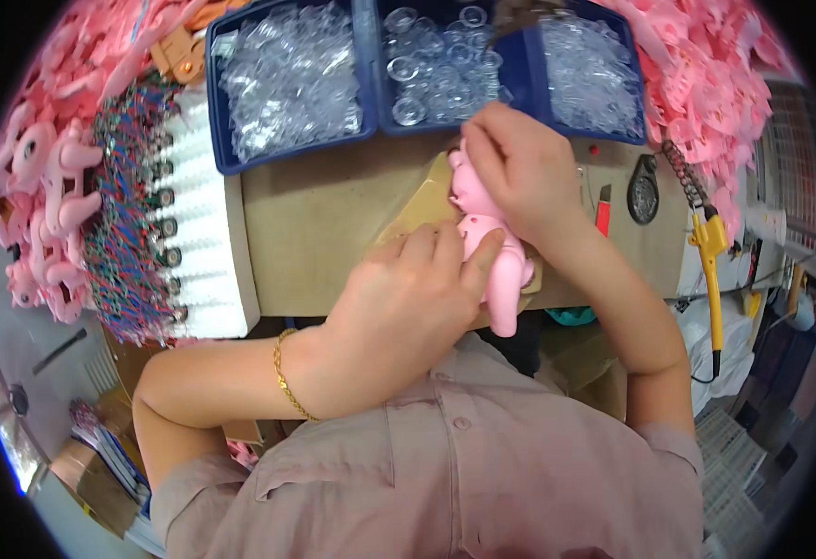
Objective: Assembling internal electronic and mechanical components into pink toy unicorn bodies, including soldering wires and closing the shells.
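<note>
A pink plastic toy body part with a rounded limb lies at the middle of the bench's near edge, over a yellowish pad. My left hand is closed around its side, thumb and fingers pressed on the pink plastic. At its upper end my right hand pinches the toy with bent fingers. Those fingers cover that end, so I cannot see whether they hold a smaller piece as well.
Blue bins of clear plastic pieces stand at the back. Wired components lie on white foam at left. Pink parts heap at right, near a red-handled blade, a dark oval object and a yellow soldering iron.
</note>
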Available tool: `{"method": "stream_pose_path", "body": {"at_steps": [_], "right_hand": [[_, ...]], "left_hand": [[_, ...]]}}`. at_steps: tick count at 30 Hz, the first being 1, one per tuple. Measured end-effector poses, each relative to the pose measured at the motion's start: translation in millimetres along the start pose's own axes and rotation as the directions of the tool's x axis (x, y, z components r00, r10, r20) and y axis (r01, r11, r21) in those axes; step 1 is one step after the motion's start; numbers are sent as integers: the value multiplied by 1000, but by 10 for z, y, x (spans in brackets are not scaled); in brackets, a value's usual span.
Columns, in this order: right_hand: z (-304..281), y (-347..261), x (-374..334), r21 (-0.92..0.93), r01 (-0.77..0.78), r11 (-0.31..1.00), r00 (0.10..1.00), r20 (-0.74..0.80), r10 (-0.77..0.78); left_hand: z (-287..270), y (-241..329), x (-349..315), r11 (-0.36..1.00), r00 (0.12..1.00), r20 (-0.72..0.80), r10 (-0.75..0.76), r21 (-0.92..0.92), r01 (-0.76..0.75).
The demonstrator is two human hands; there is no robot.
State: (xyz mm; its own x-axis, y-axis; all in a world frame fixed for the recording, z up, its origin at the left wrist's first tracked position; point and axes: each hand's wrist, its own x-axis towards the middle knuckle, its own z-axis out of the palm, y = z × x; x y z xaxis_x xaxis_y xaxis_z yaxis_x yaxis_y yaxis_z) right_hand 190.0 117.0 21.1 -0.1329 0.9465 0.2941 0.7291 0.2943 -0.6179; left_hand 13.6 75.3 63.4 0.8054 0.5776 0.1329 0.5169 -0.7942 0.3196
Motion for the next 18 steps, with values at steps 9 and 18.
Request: {"method": "stream_pose_path", "body": {"at_steps": [9, 18], "right_hand": [[-462, 73, -401, 267, -513, 816, 857, 115, 502], [-405, -118, -432, 190, -522, 832, 850, 197, 488]], "left_hand": [[-41, -59, -10, 940, 973, 118, -197, -261, 222], [-9, -43, -132, 880, 988, 66, -136, -449, 151]]}}
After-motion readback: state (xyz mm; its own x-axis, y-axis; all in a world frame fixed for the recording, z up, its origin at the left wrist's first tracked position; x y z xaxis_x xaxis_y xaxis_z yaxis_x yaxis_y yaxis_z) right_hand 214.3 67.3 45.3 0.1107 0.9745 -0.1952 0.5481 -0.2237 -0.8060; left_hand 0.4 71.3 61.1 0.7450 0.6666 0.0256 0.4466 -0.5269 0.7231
